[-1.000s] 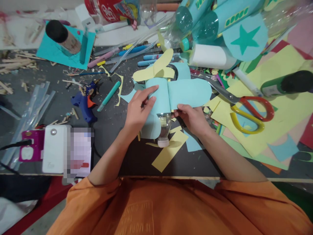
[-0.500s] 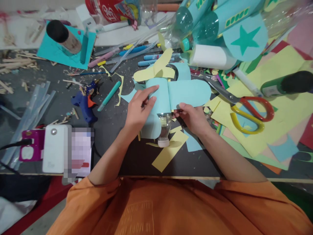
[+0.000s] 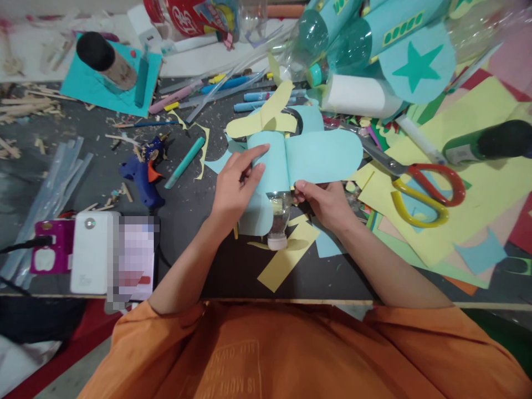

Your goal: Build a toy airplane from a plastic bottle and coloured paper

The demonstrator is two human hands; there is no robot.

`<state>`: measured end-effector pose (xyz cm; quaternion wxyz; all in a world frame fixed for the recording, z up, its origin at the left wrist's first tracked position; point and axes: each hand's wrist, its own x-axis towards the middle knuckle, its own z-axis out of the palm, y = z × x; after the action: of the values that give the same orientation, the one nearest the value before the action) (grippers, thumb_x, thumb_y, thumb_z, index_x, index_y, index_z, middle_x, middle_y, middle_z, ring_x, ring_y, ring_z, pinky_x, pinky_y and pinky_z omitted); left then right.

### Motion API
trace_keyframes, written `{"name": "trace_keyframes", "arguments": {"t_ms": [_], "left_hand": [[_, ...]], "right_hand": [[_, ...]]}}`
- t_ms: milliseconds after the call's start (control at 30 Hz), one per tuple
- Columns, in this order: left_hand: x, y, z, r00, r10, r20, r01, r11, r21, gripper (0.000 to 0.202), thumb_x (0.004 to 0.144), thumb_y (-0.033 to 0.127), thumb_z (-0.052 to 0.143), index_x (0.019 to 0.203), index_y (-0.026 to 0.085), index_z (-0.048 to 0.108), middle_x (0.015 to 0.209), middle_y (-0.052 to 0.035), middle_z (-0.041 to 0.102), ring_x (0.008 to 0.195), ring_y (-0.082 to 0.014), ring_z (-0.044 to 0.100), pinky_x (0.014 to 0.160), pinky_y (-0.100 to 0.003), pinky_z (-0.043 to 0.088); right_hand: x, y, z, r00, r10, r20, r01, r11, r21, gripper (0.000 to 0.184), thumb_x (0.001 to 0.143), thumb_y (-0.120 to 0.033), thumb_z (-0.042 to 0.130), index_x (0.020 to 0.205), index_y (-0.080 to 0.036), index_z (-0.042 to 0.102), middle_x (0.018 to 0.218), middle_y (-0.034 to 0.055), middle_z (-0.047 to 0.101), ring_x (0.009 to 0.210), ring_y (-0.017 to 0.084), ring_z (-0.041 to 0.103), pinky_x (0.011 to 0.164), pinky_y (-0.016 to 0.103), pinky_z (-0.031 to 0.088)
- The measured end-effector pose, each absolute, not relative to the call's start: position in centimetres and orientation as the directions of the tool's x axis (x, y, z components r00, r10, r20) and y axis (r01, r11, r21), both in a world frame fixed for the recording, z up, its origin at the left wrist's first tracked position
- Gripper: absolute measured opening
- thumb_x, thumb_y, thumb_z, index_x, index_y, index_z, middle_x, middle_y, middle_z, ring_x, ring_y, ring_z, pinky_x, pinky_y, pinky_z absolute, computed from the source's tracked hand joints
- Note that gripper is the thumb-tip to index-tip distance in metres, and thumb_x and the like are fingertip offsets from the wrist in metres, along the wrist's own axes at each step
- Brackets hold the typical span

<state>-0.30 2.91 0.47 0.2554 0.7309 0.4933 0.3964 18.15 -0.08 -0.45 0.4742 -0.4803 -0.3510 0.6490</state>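
A small plastic bottle (image 3: 279, 209) wrapped in light-blue paper lies in front of me, its white cap towards me. Rounded light-blue paper wings stick out on both sides; the right wing (image 3: 326, 156) is spread wide, while my hand partly covers the left wing (image 3: 255, 216). Yellow paper strips (image 3: 266, 121) cross at its far end. My left hand (image 3: 238, 184) grips the wrapped body from the left, index finger and thumb on the blue paper. My right hand (image 3: 326, 200) pinches the right wing's near edge, close to the bottle; its fingertips are partly hidden.
Scissors (image 3: 397, 166) with red and yellow handles lie at right on yellow paper sheets (image 3: 469, 133). At left are a blue glue gun (image 3: 143, 176), a teal marker (image 3: 185, 162), glue sticks (image 3: 58, 194), a white power bank (image 3: 93, 252) and a phone (image 3: 143, 255). Wrapped bottles (image 3: 344, 44) stand behind.
My right thumb has slid left along the wing's lower edge, nearer the bottle. The right wing sits slightly higher at its tip. My left hand stays put.
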Motion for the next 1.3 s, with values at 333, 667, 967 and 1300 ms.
{"name": "trace_keyframes", "arguments": {"t_ms": [333, 667, 967, 1300], "left_hand": [[-0.3, 2.8, 0.7, 0.198, 0.934, 0.298, 0.521, -0.358, 0.775, 0.037, 0.09, 0.049, 0.043, 0.115, 0.028, 0.062, 0.087, -0.0028, 0.061, 0.064, -0.0098, 0.048, 0.064, -0.026, 0.045], [-0.3, 2.8, 0.6, 0.202, 0.933, 0.296, 0.523, -0.359, 0.773, 0.037, 0.091, 0.049, 0.043, 0.115, 0.028, 0.061, 0.088, -0.0027, 0.06, 0.065, -0.0099, 0.048, 0.063, -0.026, 0.044], [-0.3, 2.7, 0.7, 0.203, 0.935, 0.291, 0.508, -0.354, 0.785, 0.035, 0.091, 0.048, 0.043, 0.115, 0.03, 0.061, 0.082, -0.0018, 0.056, 0.064, -0.0099, 0.047, 0.061, -0.025, 0.044], [-0.3, 2.8, 0.8, 0.211, 0.934, 0.29, 0.521, -0.358, 0.775, 0.035, 0.091, 0.048, 0.042, 0.115, 0.029, 0.061, 0.081, -0.0019, 0.056, 0.064, -0.0104, 0.048, 0.063, -0.026, 0.045]], "right_hand": [[19.3, 0.3, -0.7, -0.158, 0.954, -0.254, -0.14, -0.276, -0.951, 0.02, 0.07, -0.031, 0.068, 0.057, -0.021, 0.058, 0.052, -0.0031, 0.054, 0.053, 0.011, 0.051, 0.059, 0.028, 0.047], [19.8, 1.1, 0.6, -0.124, 0.973, -0.197, 0.182, -0.173, -0.968, 0.008, 0.074, -0.026, 0.059, 0.067, -0.022, 0.06, 0.074, 0.0011, 0.066, 0.074, 0.017, 0.061, 0.074, 0.033, 0.05], [19.6, 1.4, -1.8, -0.128, 0.99, 0.059, 0.442, 0.11, -0.89, 0.026, 0.083, -0.036, 0.047, 0.101, -0.024, 0.063, 0.115, 0.0085, 0.066, 0.12, 0.027, 0.053, 0.108, 0.046, 0.036], [19.3, 1.3, -0.7, -0.262, 0.965, 0.029, 0.445, 0.147, -0.883, 0.029, 0.088, -0.031, 0.038, 0.085, -0.026, 0.066, 0.095, 0.0064, 0.07, 0.118, 0.024, 0.054, 0.11, 0.045, 0.033]]}}
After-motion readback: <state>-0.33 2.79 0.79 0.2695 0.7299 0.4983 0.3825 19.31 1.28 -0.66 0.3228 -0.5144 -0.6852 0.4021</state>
